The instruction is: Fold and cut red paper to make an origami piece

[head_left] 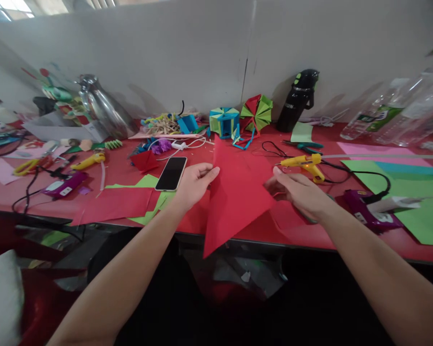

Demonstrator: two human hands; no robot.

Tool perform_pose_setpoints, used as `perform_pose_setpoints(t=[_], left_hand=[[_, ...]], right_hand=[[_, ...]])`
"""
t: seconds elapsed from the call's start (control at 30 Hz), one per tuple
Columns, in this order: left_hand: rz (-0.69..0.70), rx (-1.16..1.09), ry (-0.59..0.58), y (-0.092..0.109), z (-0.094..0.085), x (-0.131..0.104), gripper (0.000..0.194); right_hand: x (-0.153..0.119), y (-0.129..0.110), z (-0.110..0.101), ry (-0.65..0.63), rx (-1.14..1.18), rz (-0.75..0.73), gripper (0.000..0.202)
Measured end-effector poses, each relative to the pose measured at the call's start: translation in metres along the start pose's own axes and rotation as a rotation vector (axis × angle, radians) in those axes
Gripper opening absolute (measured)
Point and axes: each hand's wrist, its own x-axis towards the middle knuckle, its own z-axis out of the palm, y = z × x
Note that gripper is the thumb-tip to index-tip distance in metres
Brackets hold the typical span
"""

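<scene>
A red paper sheet [236, 192] with a long pointed lower corner is held up above the front edge of the red table [202, 214]. My left hand [196, 184] pinches its left edge between thumb and fingers. At the sheet's right corner, my right hand [296, 191] grips it with the thumb on top. A black phone [171, 174] lies just left of my left hand. Beyond my right hand is a yellow glue gun [305, 163]. Red sheets [119, 204] and green sheets lie at the left.
Folded paper lanterns [224, 122], a black bottle [299, 101] and a steel jug [104, 108] stand along the wall. Plastic bottles [400, 113] are at the back right. A purple device [371, 211] with a black cable sits at the right, another [65, 186] at the left.
</scene>
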Motion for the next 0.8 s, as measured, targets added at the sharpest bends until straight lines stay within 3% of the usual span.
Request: perform_pose_setpoints(t=[0.23,0.37,0.5,0.63,0.8], left_hand=[[0.020,0.157,-0.261,0.004,0.024,-0.013,0.032],[-0.002,0.149,-0.348,0.007,0.033,-0.020,0.035],[-0.024,0.141,-0.333,0.009,0.038,-0.024,0.039],[-0.009,0.268,-0.282,0.010,0.043,-0.027,0.048],[0.041,0.420,-0.229,0.008,0.042,-0.025,0.051]], right_hand=[[0.002,-0.002,0.020,-0.056,-0.076,-0.089,0.042],[0.002,-0.002,0.028,0.003,-0.206,-0.155,0.041],[0.005,0.003,0.027,0.126,-0.209,-0.209,0.040],[0.010,0.010,0.023,0.251,-0.268,-0.303,0.038],[0.015,0.011,0.019,0.316,-0.728,-0.452,0.040]])
